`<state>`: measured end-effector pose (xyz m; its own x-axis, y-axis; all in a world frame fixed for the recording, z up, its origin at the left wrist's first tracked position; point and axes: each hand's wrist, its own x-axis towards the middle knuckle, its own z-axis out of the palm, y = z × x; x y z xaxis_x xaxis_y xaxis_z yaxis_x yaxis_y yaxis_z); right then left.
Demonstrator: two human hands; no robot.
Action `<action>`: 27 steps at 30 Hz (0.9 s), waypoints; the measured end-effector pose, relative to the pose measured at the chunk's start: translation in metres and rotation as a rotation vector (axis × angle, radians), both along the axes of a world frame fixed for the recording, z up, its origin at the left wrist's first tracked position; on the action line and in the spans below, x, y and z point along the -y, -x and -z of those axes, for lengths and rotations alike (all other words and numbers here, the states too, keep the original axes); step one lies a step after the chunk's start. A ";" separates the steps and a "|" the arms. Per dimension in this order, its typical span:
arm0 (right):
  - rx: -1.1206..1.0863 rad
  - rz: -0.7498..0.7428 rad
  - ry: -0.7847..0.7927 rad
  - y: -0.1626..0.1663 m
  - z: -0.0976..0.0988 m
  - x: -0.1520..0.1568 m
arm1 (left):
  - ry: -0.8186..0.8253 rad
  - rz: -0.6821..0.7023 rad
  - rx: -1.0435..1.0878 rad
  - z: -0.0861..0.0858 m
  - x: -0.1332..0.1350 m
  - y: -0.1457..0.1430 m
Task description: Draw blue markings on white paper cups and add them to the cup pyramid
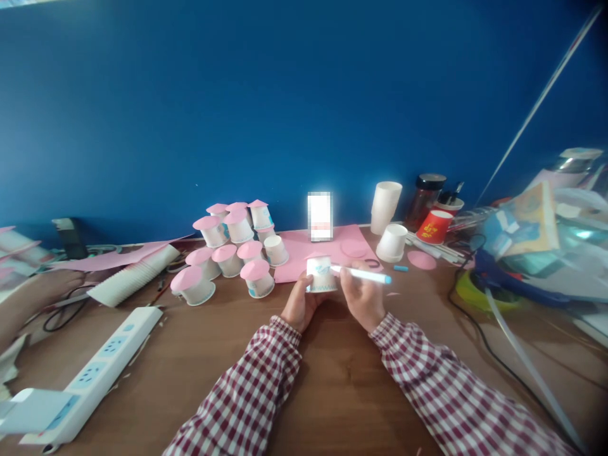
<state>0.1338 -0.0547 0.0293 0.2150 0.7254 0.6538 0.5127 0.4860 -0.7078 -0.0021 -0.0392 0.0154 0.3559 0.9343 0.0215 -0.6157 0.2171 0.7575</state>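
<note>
In my left hand [300, 305] is an upside-down white paper cup [321, 278] with blue drawing on its side and a zigzag line near its rim. A bit of pink shows at its top. My right hand [363, 292] grips a white marker with a blue end [370, 274], its tip at or very near the cup's side. A small blue marker cap [401, 268] lies on the table to the right. To the left stand several decorated cups with pink cone tops [256, 277]. Behind my hands lies pink paper [294, 250], with dark scissor handles [373, 263] partly hidden by my right hand.
A lit screen [320, 216] stands at the back. White cup stacks [386, 206], a red cup [434, 227] and a dark-lidded jar [430, 190] are at the right, beside a cluttered basin [513, 278]. On the left are a power strip [107, 361], a lying cup stack [135, 275] and another person's arm [28, 304].
</note>
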 end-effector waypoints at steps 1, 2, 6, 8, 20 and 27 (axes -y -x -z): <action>0.006 0.006 0.000 0.000 0.000 0.000 | 0.000 0.001 0.001 0.000 0.000 0.000; 0.011 0.016 -0.004 0.000 -0.001 0.000 | 0.000 0.002 0.002 0.000 0.000 0.000; 0.017 0.037 -0.017 0.000 -0.001 0.000 | 0.007 0.004 0.007 0.000 0.000 0.001; 0.007 0.021 -0.012 0.000 -0.001 0.000 | 0.006 0.006 0.012 0.000 0.000 0.001; 0.007 0.032 -0.017 0.000 0.000 0.000 | 0.029 -0.011 -0.003 -0.001 0.000 0.000; 0.036 0.027 -0.021 -0.001 0.000 0.000 | 0.008 0.002 0.002 0.001 -0.001 0.001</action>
<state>0.1350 -0.0543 0.0294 0.2105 0.7058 0.6764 0.5506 0.4862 -0.6786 -0.0031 -0.0386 0.0145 0.3579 0.9337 0.0148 -0.6164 0.2243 0.7548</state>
